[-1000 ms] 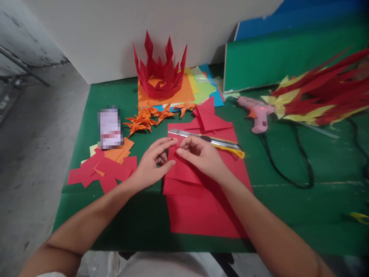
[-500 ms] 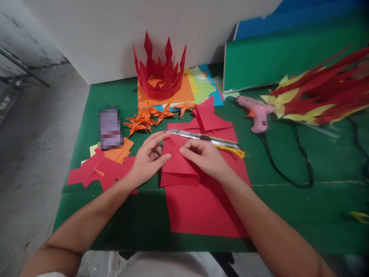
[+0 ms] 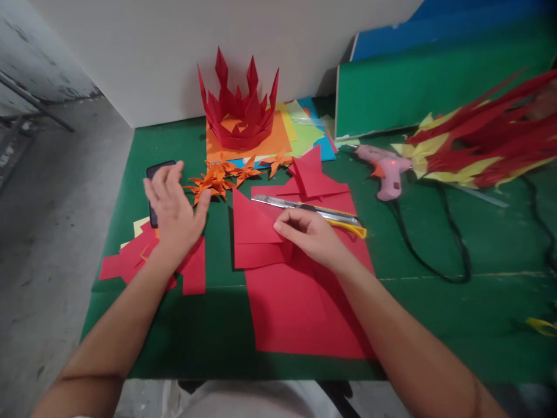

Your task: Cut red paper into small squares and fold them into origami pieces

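Note:
My right hand pinches the right side of a folded piece of red paper, whose left corner points up. A box cutter with a yellow handle and its blade out lies right behind the right fingers, and I cannot tell whether they touch it. Large red sheets lie flat under the hand. My left hand is raised with spread fingers, holding nothing. It hovers over a dark phone, which it partly covers. Beneath the left wrist are loose red paper squares.
Several orange paper flowers lie before a red folded-paper crown, which stands on coloured sheets. A pink glue gun with its light on and a black cord lies right, beside red and yellow paper flames.
My left hand has let go of the red paper's left side, moved left over the phone and spread its fingers. The paper has shifted left, still in the right hand.

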A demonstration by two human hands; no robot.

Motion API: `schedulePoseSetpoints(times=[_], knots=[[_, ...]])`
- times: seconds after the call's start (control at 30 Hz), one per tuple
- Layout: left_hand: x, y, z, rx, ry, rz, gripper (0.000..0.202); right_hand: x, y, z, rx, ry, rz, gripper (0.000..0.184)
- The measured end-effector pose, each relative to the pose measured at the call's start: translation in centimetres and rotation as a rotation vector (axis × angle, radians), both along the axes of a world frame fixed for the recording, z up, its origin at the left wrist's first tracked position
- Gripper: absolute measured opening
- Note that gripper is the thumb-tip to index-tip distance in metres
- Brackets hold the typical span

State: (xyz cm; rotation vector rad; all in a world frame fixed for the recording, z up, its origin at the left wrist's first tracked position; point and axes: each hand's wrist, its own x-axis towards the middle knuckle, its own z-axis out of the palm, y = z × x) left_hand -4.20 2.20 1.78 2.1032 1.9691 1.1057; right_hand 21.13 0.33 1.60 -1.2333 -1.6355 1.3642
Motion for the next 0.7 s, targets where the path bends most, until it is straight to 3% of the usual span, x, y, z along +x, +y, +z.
schedulePoseSetpoints(times=[0.1, 0.27, 0.43, 0.5, 0.57, 0.63, 0.7], knots=[[-1.7, 1.0, -0.1, -0.031, 0.089, 0.135, 0.063, 0.0, 0.0, 0.0, 0.008, 0.005, -0.005, 0.021], [-3.4, 1.8, -1.3, -0.134, 0.133, 0.156, 0.066, 0.0, -0.1, 0.1, 0.021, 0.003, 0.006, 0.021], [-3.1, 1.7, -1.4, -0.023, 0.057, 0.142, 0.062, 0.0, -0.1, 0.1, 0.020, 0.008, 0.006, 0.021], [-2.2, 1.4, -1.3, 0.027, -0.032, 0.042, 0.056, 0.0, -0.1, 0.1, 0.017, 0.015, 0.014, 0.020], [-0.8, 0.7, -1.2, 0.040, -0.190, -0.177, 0.054, -0.1, -0.1, 0.3, 0.014, 0.023, 0.033, 0.020], [0.9, -0.2, -1.2, -0.075, -0.405, -0.411, 0.057, -0.1, -0.2, 0.5, 0.011, 0.024, 0.053, 0.019], [2.4, -1.0, -1.2, -0.201, -0.615, -0.523, 0.061, -0.2, -0.3, 0.7, 0.009, 0.023, 0.068, 0.018]])
